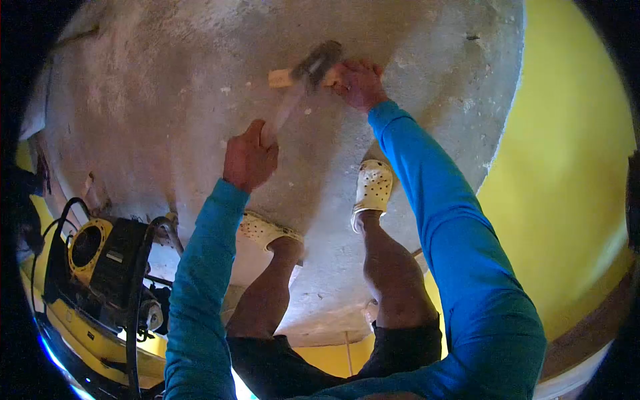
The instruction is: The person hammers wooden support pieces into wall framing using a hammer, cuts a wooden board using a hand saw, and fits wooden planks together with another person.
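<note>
My left hand (251, 157) is closed around the handle of a hammer (319, 65), whose handle is smeared by motion. The dark hammer head lies across a short piece of light wood (280, 79); whether they touch I cannot tell. At the wood's right end, the fingers of my right hand (361, 84) are closed on it. Both hands are low over the rough grey concrete floor (167, 127), ahead of my feet.
A yellow and black machine (100, 253) with a curved tubular frame stands on the left. A yellow wall (567, 133) rises along the right. My two pale perforated clogs (373, 187) rest on the floor. A small dark bit (473, 37) lies at the upper right.
</note>
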A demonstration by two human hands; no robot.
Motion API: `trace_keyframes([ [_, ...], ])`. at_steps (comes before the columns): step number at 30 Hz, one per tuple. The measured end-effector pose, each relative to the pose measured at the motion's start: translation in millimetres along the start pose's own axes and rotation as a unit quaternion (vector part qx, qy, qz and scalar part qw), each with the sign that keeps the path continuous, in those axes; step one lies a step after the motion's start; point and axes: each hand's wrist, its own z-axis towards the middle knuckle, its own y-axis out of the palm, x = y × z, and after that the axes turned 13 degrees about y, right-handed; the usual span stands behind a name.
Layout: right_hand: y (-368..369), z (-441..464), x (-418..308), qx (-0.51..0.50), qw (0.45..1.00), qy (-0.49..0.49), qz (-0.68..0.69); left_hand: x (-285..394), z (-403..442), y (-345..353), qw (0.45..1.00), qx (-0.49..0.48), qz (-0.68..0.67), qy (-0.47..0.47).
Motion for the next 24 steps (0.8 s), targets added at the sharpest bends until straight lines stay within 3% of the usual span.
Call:
trace_keyframes([
  [2, 12.3, 3.2, 11.7, 0.019, 0.998, -0.018, 0.048, -37.1, -28.4, 21.6, 0.986, 0.04, -0.148, 0.059],
  [4, 7.7, 2.6, 10.9, 0.042, 0.999, -0.029, 0.011, -45.7, -29.3, 26.1, 0.985, 0.039, -0.133, 0.101],
  [6, 2.7, 1.1, 8.2, 0.046, 0.999, -0.025, -0.004, -51.5, -12.4, 26.1, 0.991, -0.004, 0.048, 0.122],
  [9, -8.5, 5.7, 6.6, 0.013, 1.0, -0.004, -0.007, -37.2, 15.9, 21.2, 0.99, -0.098, 0.069, -0.073],
  [12, -19.3, 7.5, -8.6, -0.068, 0.997, 0.01, -0.047, -45.5, -25.8, 16.8, 0.996, -0.043, 0.076, 0.0],
  [14, -13.2, 8.6, -13.5, -0.125, 0.987, 0.017, -0.1, -26.1, -66.3, -16.3, 0.994, -0.067, 0.086, 0.026],
  [16, -65.7, -8.5, -42.6, -0.197, 0.977, 0.054, -0.064, -14.3, -113.1, -44.6, 0.993, -0.049, -0.048, -0.094],
  [17, -92.8, -21.0, -57.3, -0.236, 0.968, 0.071, -0.049, -5.7, -137.5, -59.3, 0.993, -0.039, -0.044, -0.1],
  [20, -113.6, -57.9, -53.5, -0.328, 0.922, 0.104, 0.177, 20.6, -206.8, -100.0, 0.993, -0.039, -0.019, -0.113],
  [22, -178.9, -87.4, -80.8, -0.357, 0.864, 0.179, 0.307, 39.0, -250.2, -114.2, 0.989, -0.082, 0.019, -0.124],
  [24, -252.4, -119.0, -116.1, -0.363, 0.795, 0.224, 0.432, 95.4, -282.4, -147.7, 0.973, -0.033, -0.073, -0.217],
])
